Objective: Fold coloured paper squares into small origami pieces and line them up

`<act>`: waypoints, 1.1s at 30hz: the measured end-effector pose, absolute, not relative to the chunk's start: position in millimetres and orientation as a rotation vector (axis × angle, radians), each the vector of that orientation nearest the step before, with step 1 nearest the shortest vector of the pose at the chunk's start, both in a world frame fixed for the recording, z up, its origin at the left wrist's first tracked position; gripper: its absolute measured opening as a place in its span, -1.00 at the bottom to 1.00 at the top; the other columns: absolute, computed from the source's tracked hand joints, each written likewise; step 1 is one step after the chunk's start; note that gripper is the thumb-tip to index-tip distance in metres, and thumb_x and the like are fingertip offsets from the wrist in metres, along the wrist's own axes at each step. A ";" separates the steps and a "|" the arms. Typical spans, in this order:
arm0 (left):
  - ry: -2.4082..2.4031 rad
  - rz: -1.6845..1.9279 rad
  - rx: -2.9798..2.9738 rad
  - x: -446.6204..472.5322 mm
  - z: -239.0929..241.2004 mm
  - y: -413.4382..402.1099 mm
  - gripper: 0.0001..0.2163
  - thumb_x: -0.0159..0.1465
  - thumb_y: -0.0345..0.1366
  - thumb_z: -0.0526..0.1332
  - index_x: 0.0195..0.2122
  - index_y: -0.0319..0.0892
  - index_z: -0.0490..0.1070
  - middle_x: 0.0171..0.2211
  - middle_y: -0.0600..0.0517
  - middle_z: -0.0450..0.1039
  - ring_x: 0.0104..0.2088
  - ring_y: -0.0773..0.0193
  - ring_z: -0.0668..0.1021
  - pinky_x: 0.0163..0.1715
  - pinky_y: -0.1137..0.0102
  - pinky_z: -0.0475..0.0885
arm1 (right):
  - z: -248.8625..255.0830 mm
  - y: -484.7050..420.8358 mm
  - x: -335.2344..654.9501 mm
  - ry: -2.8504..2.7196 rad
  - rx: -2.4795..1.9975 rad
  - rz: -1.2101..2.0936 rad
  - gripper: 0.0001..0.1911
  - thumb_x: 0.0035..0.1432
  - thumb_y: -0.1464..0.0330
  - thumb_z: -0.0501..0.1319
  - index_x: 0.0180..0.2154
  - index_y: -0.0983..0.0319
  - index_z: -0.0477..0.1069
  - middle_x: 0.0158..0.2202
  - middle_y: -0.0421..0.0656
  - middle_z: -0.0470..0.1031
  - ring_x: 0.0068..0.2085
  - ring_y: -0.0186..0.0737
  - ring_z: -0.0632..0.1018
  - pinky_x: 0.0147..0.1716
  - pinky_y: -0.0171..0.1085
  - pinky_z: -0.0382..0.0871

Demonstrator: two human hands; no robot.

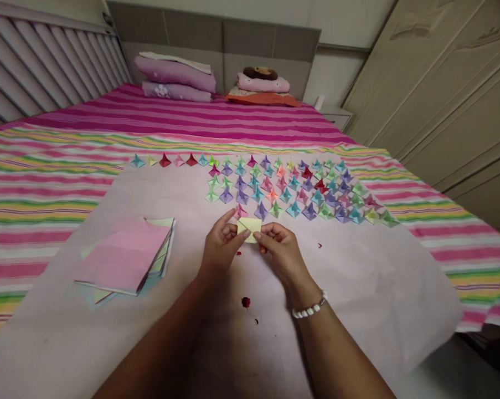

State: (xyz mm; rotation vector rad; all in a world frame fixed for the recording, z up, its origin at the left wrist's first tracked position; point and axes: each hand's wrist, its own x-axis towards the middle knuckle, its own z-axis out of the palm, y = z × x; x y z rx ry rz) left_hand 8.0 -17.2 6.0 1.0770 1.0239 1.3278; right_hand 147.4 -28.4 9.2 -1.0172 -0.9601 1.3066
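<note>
A small folded piece of pale yellow paper (252,225) is held up between both hands, with creases and a flap showing on its face. My left hand (222,242) pinches its left side, thumb in front and index finger stretched out above. On the right side, my right hand (279,244) grips the paper between thumb and curled fingers. Just beyond the hands, several rows of small folded paper stars (293,208) in many colours stand on a large white sheet (357,288). The nearest is a pink one (241,212) by the left fingertips.
A stack of coloured paper squares (125,255) lies to the left on the sheet. Dark red scraps (246,302) are scattered near the middle. The sheet covers part of a bed with a striped cover (34,221). Folded bedding (175,77) sits against the headboard (191,33); a wardrobe (441,100) stands right.
</note>
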 end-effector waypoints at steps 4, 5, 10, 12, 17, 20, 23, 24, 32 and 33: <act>1.052 1.179 1.079 6.0 12.4 -20.2 -0.70 0.00 -0.13 0.38 -0.35 -0.27 0.49 -0.56 0.12 0.37 -0.56 0.43 0.37 -0.56 0.51 0.28 | 8.2 -29.5 146.8 -1.020 -1.032 1.347 -0.76 -0.13 0.26 0.42 -0.48 0.25 0.43 -0.69 -0.32 0.36 -0.64 -0.42 0.31 -0.58 -0.38 0.12; 1.071 1.172 1.093 6.0 13.7 -21.1 -0.72 0.00 -0.12 0.38 -0.43 -0.26 0.48 -0.59 0.13 0.33 -0.58 0.44 0.34 -0.59 0.52 0.24 | 7.8 -29.6 146.8 -1.027 -1.031 1.354 -0.76 -0.13 0.26 0.42 -0.48 0.25 0.43 -0.69 -0.32 0.36 -0.64 -0.42 0.31 -0.58 -0.38 0.12; 1.116 1.211 1.130 6.1 14.6 -21.9 -0.71 0.00 -0.09 0.37 -0.54 -0.24 0.41 -0.66 0.16 0.24 -0.63 0.47 0.26 -0.64 0.53 0.18 | 6.1 -29.7 147.7 -1.065 -1.034 1.407 -0.73 -0.05 0.19 0.38 -0.50 0.25 0.43 -0.70 -0.31 0.35 -0.63 -0.41 0.29 -0.58 -0.37 0.12; 1.091 1.196 1.132 5.1 12.4 -20.9 -0.71 0.02 -0.09 0.35 -0.54 -0.23 0.41 -0.66 0.14 0.27 -0.63 0.45 0.29 -0.63 0.52 0.20 | 6.2 -30.1 148.0 -1.123 -1.039 1.431 -0.72 -0.03 0.17 0.36 -0.52 0.26 0.44 -0.67 -0.28 0.38 -0.62 -0.42 0.29 -0.58 -0.37 0.11; 1.035 1.102 1.129 2.9 8.8 -20.1 -0.72 0.06 -0.10 0.34 -0.48 -0.25 0.44 -0.65 0.10 0.37 -0.60 0.40 0.38 -0.56 0.49 0.27 | 10.1 -33.5 146.8 -1.242 -1.068 1.437 -0.66 -0.02 0.14 0.35 -0.59 0.26 0.44 -0.66 -0.27 0.38 -0.64 -0.44 0.25 -0.61 -0.38 0.05; 1.042 1.092 1.115 4.2 10.4 -22.5 -0.70 0.09 -0.08 0.31 -0.54 -0.24 0.40 -0.69 0.11 0.34 -0.61 0.40 0.36 -0.57 0.49 0.24 | 12.9 -35.1 145.5 -1.295 -1.084 1.453 -0.66 -0.03 0.15 0.36 -0.61 0.25 0.42 -0.69 -0.30 0.35 -0.65 -0.45 0.22 -0.63 -0.39 0.04; 1.049 1.121 1.033 7.3 10.1 -24.2 -0.64 0.14 0.00 0.26 -0.58 -0.21 0.34 -0.70 0.12 0.31 -0.64 0.40 0.34 -0.61 0.49 0.21 | 13.2 -35.1 144.9 -1.328 -1.073 1.470 -0.67 -0.03 0.15 0.35 -0.61 0.24 0.41 -0.67 -0.29 0.38 -0.65 -0.44 0.24 -0.62 -0.39 0.06; 1.041 1.127 1.005 8.1 9.2 -24.2 -0.61 0.15 0.02 0.23 -0.59 -0.20 0.33 -0.71 0.12 0.30 -0.65 0.40 0.34 -0.62 0.48 0.20 | 12.7 -35.0 144.8 -1.331 -1.070 1.471 -0.67 -0.03 0.15 0.34 -0.61 0.24 0.41 -0.66 -0.28 0.39 -0.64 -0.44 0.25 -0.62 -0.38 0.06; 1.038 1.124 1.108 4.2 8.0 -22.3 -0.64 0.17 0.02 0.22 -0.43 -0.23 0.50 -0.53 0.05 0.41 -0.50 0.33 0.42 -0.50 0.46 0.27 | 11.1 -34.9 144.9 -1.285 -1.108 1.380 -0.64 -0.13 0.12 0.40 -0.60 0.24 0.37 -0.66 -0.32 0.31 -0.61 -0.43 0.23 -0.62 -0.39 0.04; 1.040 1.142 1.129 4.1 8.5 -22.4 -0.66 0.16 -0.01 0.24 -0.42 -0.24 0.52 -0.45 0.02 0.44 -0.44 0.32 0.44 -0.45 0.46 0.30 | 10.8 -34.4 145.2 -1.255 -1.108 1.343 -0.65 -0.15 0.13 0.41 -0.59 0.24 0.38 -0.65 -0.32 0.30 -0.60 -0.42 0.24 -0.60 -0.38 0.06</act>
